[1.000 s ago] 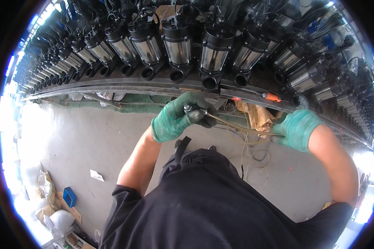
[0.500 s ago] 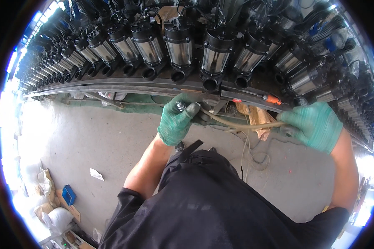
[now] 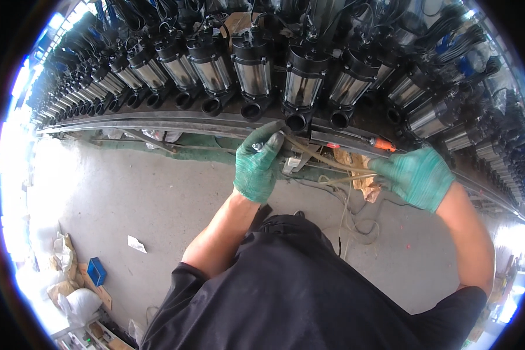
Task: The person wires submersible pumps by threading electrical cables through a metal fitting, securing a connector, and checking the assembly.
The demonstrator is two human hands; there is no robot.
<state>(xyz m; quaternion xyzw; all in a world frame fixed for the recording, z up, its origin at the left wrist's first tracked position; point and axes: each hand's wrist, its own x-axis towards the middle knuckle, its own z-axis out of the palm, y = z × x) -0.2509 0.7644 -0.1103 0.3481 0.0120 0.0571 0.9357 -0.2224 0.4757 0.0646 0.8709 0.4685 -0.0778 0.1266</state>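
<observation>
My left hand [image 3: 256, 169], in a green glove, is closed around one end of a thin tan hose [image 3: 324, 158]. A small shiny metal fitting [image 3: 257, 147] pokes out between its fingers and thumb; the rest of that end is hidden. That hand is at the bench edge, just below the open port of a black and silver pump [image 3: 304, 81]. My right hand [image 3: 419, 177], also gloved in green, grips the hose farther right, its fingers pinched together. Between the hands the hose slants down to the right, and a loop of it hangs below.
A long row of similar pumps [image 3: 255, 73] stands on the dark metal bench [image 3: 186, 125]. An orange-handled tool [image 3: 382, 144] lies near its edge on the right. Brown paper [image 3: 366, 191] and loose tubing [image 3: 364, 228] are below. A blue bin [image 3: 97, 272] is on the floor at left.
My left hand has moved slightly right and up toward the bench edge. My right hand has come left and inward, so the hands are closer together.
</observation>
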